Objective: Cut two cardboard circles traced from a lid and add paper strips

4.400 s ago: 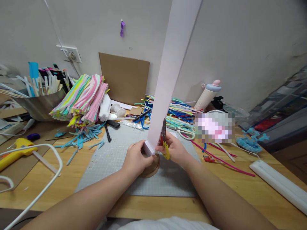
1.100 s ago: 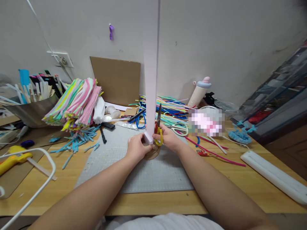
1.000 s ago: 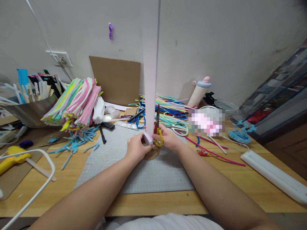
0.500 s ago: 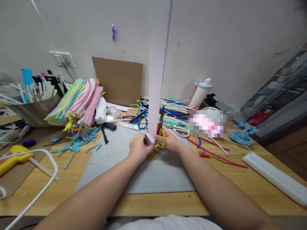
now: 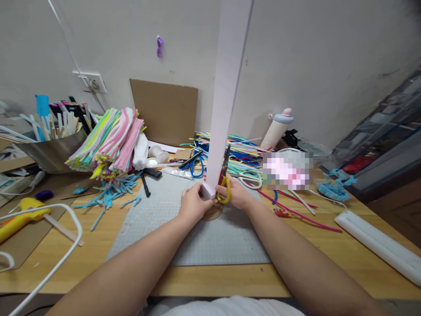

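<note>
A long pale pink paper strip (image 5: 226,87) stands upright from the grey cutting mat (image 5: 184,228) and runs out of the top of the view. My left hand (image 5: 192,204) pinches its folded bottom end. My right hand (image 5: 235,195) is closed round small yellow-handled scissors (image 5: 225,175), blades pointing up beside the strip, and its fingers also touch the strip's end. A round brown cardboard disc (image 5: 213,213) lies under both hands, mostly hidden.
A heap of pastel pipe cleaners (image 5: 110,138) and cut blue pieces (image 5: 108,195) lie at left. A yellow glue gun (image 5: 19,215), a metal tub of sticks (image 5: 49,140), bright pipe cleaners (image 5: 243,153), white scissors (image 5: 248,179), a bottle (image 5: 278,127) and a white bar (image 5: 378,245) surround the mat.
The strip has tilted so its top leans right, and more of its face shows. Both hands keep their hold at its bottom end.
</note>
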Available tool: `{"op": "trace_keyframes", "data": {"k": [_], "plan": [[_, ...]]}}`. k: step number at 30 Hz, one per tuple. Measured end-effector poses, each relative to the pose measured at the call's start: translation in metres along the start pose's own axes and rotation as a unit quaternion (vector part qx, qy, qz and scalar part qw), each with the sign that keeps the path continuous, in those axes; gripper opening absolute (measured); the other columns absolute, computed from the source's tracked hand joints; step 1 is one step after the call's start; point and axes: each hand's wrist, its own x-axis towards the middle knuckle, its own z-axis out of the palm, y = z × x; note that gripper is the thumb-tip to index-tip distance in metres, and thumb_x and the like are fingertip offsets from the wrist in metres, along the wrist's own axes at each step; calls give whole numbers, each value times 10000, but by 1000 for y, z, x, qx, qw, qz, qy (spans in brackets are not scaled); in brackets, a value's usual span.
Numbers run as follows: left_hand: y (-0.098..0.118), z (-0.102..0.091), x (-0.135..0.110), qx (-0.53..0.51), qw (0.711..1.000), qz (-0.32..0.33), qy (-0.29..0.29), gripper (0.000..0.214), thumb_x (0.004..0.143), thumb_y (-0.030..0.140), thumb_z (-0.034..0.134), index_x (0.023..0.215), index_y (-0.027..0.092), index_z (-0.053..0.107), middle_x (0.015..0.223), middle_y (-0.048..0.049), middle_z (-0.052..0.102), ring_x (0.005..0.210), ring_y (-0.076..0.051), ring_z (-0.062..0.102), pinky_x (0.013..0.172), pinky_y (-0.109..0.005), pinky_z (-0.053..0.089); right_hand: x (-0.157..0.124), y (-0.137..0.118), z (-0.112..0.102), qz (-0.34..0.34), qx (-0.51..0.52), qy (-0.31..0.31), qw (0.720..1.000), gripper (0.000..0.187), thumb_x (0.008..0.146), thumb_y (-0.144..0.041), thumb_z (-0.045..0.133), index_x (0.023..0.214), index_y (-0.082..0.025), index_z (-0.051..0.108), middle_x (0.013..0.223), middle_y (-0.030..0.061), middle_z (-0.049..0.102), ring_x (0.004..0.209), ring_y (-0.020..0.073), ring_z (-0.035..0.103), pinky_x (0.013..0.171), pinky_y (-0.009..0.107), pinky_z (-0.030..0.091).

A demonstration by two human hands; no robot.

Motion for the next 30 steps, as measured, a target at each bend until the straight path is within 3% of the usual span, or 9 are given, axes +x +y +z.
{"op": "trace_keyframes", "data": {"k": [10,17,20,23,27,30], "plan": [[3,-2,1,-2,1000,23,-7,291,626,332,768,868,218,653,821,-12,712,804,-220,623,864,-376,423,0,1,0,5,-23,16,1000,539,697,-496,743,1147,-256,568,1147,55,643,1001,227,622,874,367,510],[7,-6,6,3,999,34,5,268,623,313,766,854,232,658,805,-2,722,800,-225,638,877,-380,434,-3,4,-2,15,-115,113,987,472,685,-608,675,920,-229,522,830,6,626,649,157,604,621,310,525],[8,-17,10,13,999,35,35,277,633,348,763,861,234,652,854,-26,721,885,-256,631,869,-380,438,-6,-6,-9,24,-200,160,966,444,729,-637,599,815,-216,485,774,13,590,582,149,548,539,291,470],[5,-31,14,24,997,26,65,304,663,392,739,913,244,649,928,-39,718,966,-281,617,838,-373,449,-13,-23,-12,32,-309,184,933,395,723,-565,651,809,-208,505,767,8,573,651,167,530,613,299,430],[-3,-46,18,31,995,10,95,347,701,405,710,1003,253,633,995,-33,720,939,-263,641,783,-339,465,-23,-40,-3,59,-432,167,884,374,725,-492,669,918,-205,528,880,20,590,775,194,533,672,294,379],[-10,-50,21,36,993,0,115,372,717,428,693,1040,258,624,998,-28,725,885,-245,659,750,-320,467,-29,-46,10,95,-492,134,855,342,746,-515,634,854,-204,544,825,18,601,699,179,521,592,270,335]]}}
